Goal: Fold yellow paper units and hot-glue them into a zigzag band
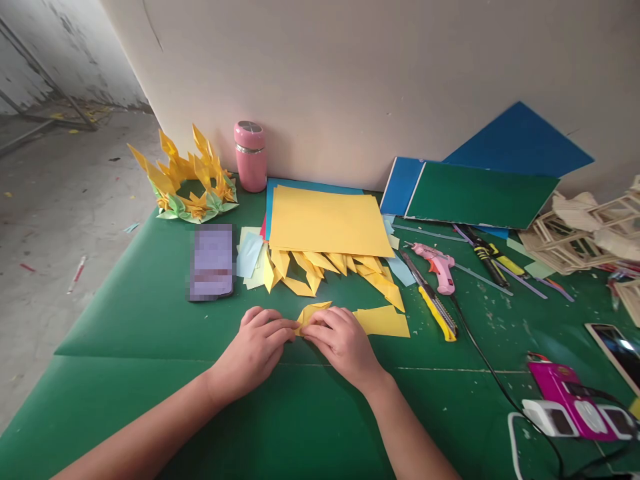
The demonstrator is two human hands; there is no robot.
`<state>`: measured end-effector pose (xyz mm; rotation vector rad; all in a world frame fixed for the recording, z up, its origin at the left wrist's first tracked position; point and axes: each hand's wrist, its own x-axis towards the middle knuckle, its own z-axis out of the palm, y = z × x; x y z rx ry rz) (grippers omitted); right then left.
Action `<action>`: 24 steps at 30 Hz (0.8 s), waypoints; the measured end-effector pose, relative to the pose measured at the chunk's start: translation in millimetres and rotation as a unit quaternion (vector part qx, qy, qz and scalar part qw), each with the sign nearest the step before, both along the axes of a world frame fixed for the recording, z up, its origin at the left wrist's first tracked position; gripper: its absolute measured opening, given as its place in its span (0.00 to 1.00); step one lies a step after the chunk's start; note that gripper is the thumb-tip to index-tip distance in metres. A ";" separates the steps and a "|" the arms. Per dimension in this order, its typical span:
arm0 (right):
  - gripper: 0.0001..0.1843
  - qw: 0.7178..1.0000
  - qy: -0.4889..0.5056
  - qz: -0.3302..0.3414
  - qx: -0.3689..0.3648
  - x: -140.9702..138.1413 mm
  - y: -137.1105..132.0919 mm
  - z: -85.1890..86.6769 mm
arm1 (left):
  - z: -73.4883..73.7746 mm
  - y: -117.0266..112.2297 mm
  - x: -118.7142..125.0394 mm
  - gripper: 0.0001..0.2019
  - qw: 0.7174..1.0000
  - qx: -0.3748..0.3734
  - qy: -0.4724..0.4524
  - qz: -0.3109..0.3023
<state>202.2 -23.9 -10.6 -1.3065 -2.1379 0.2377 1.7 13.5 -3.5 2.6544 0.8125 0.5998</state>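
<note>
A small folded piece of yellow paper [314, 309] lies on the green table between my two hands. My left hand [263, 339] pinches its left corner, the fingers pressed together. From the other side, my right hand [343, 341] grips the piece, thumb and forefinger closed on its lower part. The underside of the piece is hidden by my fingers. Just right of that hand lie flat yellow paper strips [384, 322]. Beyond my hands, several folded yellow pieces [305, 275] stick out from beneath a stack of yellow sheets [330, 220].
A yellow-orange paper crown [187, 183], a pink flask [251, 159] and a phone [213, 261] stand or lie at left. To the right are a yellow cutter knife [436, 310], a pink glue gun [439, 267] with its cord, boards [483, 195], a wooden stick model [565, 233] and a power strip [575, 400].
</note>
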 end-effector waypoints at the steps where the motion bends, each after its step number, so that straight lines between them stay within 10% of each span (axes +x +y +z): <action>1: 0.13 1.000 -0.005 0.000 0.004 -1.1 0.7 -0.1 | 0.2 0.1 -0.1 0.12 1.000 -0.003 0.003 0.001; 13: 0.11 0.997 0.012 -0.075 -0.012 -15.9 5.5 -8.3 | 0.1 -0.6 -0.2 0.15 1.000 -0.012 -0.004 -0.005; 24: 0.07 0.994 0.079 -0.002 -0.078 -2.2 1.4 -0.6 | 0.0 -1.4 3.4 0.12 0.999 -0.026 -0.015 0.026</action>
